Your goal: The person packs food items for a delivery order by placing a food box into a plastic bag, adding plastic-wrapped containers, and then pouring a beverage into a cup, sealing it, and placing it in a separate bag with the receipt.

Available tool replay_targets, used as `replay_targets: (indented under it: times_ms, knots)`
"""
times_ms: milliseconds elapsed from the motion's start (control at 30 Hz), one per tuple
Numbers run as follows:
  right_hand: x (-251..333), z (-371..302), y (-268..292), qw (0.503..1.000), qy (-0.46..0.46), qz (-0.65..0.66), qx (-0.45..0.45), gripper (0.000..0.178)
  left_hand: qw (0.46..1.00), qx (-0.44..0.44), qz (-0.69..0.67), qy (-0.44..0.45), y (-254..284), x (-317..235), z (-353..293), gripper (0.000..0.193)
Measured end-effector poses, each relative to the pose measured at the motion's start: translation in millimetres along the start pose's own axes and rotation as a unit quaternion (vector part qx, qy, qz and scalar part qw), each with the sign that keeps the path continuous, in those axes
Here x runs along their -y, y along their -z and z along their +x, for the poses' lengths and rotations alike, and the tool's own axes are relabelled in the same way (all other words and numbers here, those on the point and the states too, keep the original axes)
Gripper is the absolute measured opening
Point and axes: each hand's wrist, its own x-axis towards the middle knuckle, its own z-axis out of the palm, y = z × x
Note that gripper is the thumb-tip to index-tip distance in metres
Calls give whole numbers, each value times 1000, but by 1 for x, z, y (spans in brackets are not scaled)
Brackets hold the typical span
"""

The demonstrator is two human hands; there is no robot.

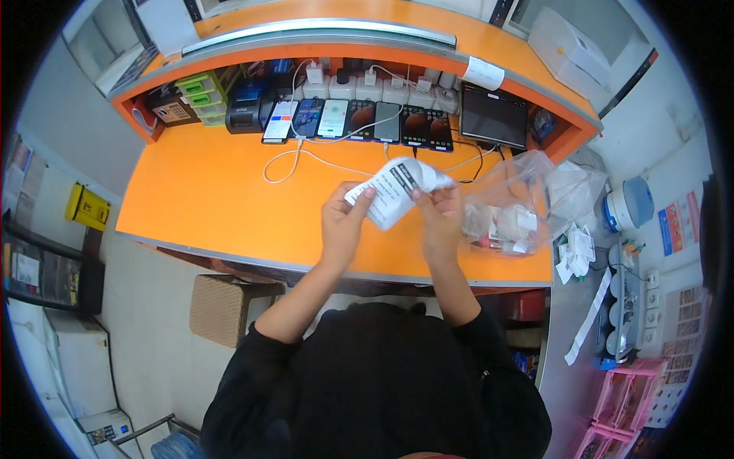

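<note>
Both my hands hold one curled white paper slip (394, 190) with black print, above the orange counter (206, 206). My left hand (344, 218) pinches its lower left edge with thumb on top. My right hand (440, 218) grips its right side. Just right of my right hand a clear plastic bag (508, 206) with small packets inside lies on the counter.
A row of several phones (359, 121) on white charging cables lines the back of the counter, with a tablet (493, 116) at the right and a small black printer (245, 115) at the left. A woven stool (222, 306) stands below the counter edge. Pink baskets (627, 398) sit at lower right.
</note>
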Motion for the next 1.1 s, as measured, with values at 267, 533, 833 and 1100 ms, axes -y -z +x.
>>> replay_targets:
  times_ms: [267,533,833,1100]
  knots:
    - [30,12,20,957,-135,-219,133,42,988,42,144,26,10,-24,2,25]
    - [34,9,25,958,-116,-195,175,20,990,64,82,98,10,-17,3,30]
    - [39,8,36,954,-171,-187,158,17,989,62,83,101,12,-18,-1,26]
    - [41,7,45,959,-146,-193,147,15,990,68,50,116,16,-12,-4,24]
